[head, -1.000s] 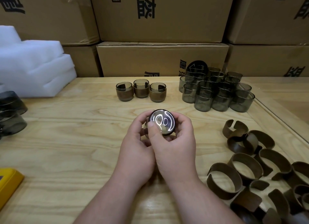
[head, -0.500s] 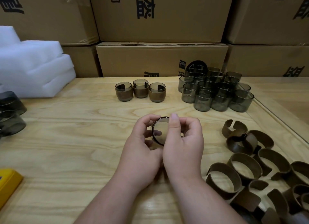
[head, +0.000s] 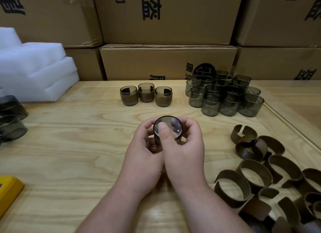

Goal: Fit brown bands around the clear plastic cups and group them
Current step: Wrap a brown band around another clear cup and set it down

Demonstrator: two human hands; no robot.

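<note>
In the head view, a clear cup [head: 168,127] is gripped above the worktop [head: 69,154] by the left hand [head: 144,156] and right hand [head: 184,152], its base turned to the camera; its sides are hidden by fingers, so a band cannot be made out. Loose brown bands [head: 257,177] are cut off at right

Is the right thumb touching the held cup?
Touching. Head view shows the right hand with its thumb laid across the cup base.
</note>
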